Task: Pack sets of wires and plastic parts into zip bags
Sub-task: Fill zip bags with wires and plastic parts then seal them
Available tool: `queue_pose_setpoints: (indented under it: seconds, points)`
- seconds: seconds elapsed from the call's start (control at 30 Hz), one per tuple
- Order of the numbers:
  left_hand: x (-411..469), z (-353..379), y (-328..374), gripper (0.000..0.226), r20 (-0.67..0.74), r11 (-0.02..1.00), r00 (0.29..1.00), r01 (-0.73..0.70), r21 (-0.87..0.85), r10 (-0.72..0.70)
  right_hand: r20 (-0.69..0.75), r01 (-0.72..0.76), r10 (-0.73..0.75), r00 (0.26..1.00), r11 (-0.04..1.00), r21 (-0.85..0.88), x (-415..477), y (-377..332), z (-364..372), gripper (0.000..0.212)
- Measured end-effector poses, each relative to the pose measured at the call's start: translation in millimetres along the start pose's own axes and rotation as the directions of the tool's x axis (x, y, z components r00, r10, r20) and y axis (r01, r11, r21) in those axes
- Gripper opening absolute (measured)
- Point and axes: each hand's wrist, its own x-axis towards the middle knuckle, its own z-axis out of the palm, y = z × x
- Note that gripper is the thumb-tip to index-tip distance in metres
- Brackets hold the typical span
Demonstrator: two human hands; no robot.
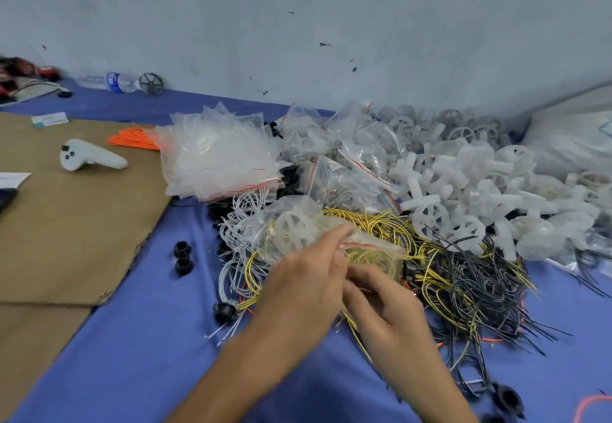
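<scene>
Blue cloth is lying bare left of the wire tangle, with only 2 black rings sitting there. Behind the tangle, a zip-bag stack and heaped white plastic parts are blocking passage.

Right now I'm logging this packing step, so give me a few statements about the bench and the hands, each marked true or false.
1. The left hand and the right hand are both on a clear zip bag that has a white spoked plastic wheel inside. True.
2. The stack of empty clear zip bags lies to the left of the pile of white plastic wheels. True.
3. The white handheld controller lies on that pile of wheels. False: it lies on the brown cardboard sheet.
4. The clear plastic water bottle stands upright. False: it lies on its side by the grey wall.
</scene>
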Motion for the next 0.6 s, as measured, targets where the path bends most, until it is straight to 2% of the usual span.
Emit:
queue_pose_setpoints:
  seconds: [0.03, 0.1, 0.2, 0.3, 0.37, 0.5, 0.6]
  points:
    - [12.1, -5.9, 1.2, 0.04, -0.01, 0.998, 1.0, 0.027, -0.056, -0.027, -0.104, 0.11, -0.116, 0.988, 0.992, -0.061, -11.5, 3.0, -2.6, 0.013]
    - [42.0, -19.3, -0.1, 0.033, -0.016, 0.987, 0.998, 0.051, -0.153, -0.054, -0.202, 0.233, -0.271, 0.941, 0.953, -0.193, -32.1, 2.2, 8.1, 0.01]
    - [85.5, -40.9, -5.8, 0.033, -0.068, 0.984, 0.995, 0.054, -0.172, -0.067, -0.164, 0.323, -0.374, 0.913, 0.907, -0.27, -45.8, 0.3, 30.9, 0.012]
    - [107.9, -53.0, -9.1, 0.033, -0.096, 0.983, 0.992, 0.065, -0.173, -0.082, 0.134, 0.312, -0.282, 0.95, 0.881, -0.355, -28.0, -4.2, 50.4, 0.019]
    - [111.8, -55.0, -11.4, 0.032, -0.09, 0.982, 0.992, 0.076, -0.17, -0.092, 0.287, 0.337, -0.228, 0.93, 0.841, -0.423, -7.9, -3.0, 66.9, 0.022]
    - [110.8, -55.4, -14.3, 0.033, -0.081, 0.986, 0.993, 0.076, -0.149, -0.089, 0.396, 0.442, -0.256, 0.882, 0.74, -0.507, 32.4, 3.0, 99.7, 0.025]
    - [112.4, -59.5, -15.5, 0.033, -0.106, 0.985, 0.989, 0.082, -0.153, -0.098, 0.32, 0.335, -0.178, 0.93, 0.77, -0.543, 50.5, 8.9, 106.9, 0.021]
